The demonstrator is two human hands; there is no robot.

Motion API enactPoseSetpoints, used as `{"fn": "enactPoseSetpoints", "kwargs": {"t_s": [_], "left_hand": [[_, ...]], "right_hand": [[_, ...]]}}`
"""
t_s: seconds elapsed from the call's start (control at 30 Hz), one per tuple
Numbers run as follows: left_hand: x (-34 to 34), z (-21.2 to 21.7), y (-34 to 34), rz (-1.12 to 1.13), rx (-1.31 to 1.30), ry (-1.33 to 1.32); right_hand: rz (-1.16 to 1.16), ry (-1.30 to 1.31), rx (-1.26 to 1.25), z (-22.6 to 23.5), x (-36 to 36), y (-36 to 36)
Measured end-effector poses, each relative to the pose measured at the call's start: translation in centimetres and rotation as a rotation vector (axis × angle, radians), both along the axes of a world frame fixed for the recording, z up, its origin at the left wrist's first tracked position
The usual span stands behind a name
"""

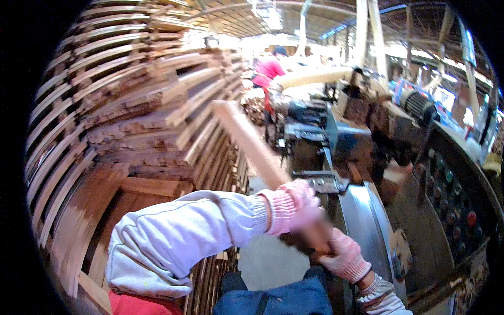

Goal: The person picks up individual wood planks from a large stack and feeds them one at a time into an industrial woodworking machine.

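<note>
A long, narrow wooden board [253,146] slants across the middle, from the far upper left down to my hands. My left hand [300,198], in a pink-and-white knit glove, is closed around its lower part. Close by, nearer to me and to the right, my right hand [344,256] wears a similar glove and is closed at the board's near end. A blurred patch between the hands hides part of the grip. The board's far end hangs in the air in front of stacked planks [205,134].
Tall wood stacks [105,105] fill the left side. On the right stands a machine with a bright metal bed [362,210], a motor [417,102] and a dark button panel [451,184]. A ribbed hose [320,77] runs behind it. Further back, a person in red [270,68] stands.
</note>
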State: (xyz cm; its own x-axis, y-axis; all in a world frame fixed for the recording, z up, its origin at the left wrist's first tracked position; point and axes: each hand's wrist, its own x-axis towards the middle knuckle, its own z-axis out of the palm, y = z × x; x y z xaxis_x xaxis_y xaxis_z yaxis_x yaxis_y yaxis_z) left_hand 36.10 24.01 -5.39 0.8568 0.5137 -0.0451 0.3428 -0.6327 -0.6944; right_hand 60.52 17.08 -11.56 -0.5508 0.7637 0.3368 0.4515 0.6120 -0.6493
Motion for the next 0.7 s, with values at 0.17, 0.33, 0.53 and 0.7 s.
{"fn": "enactPoseSetpoints", "kwargs": {"t_s": [0.17, 0.33, 0.53, 0.7], "left_hand": [[1.2, 3.9, -3.4, -0.216, 0.117, -0.371], [-6.7, 8.9, -3.0, 0.070, 0.058, -0.353], [-23.5, 12.6, -14.9, 0.810, 0.309, -0.270], [-36.5, 12.1, -23.0, 1.973, 0.151, 0.046]], "right_hand": [[-0.501, -0.166, 0.249, -5.1, 7.7, -10.2], [-0.961, -0.740, -0.099, -6.9, 12.6, -15.9], [-0.925, -0.468, 0.395, -11.7, 13.7, -4.2], [-1.070, -0.311, 0.442, -10.6, 12.1, 12.2]]}}
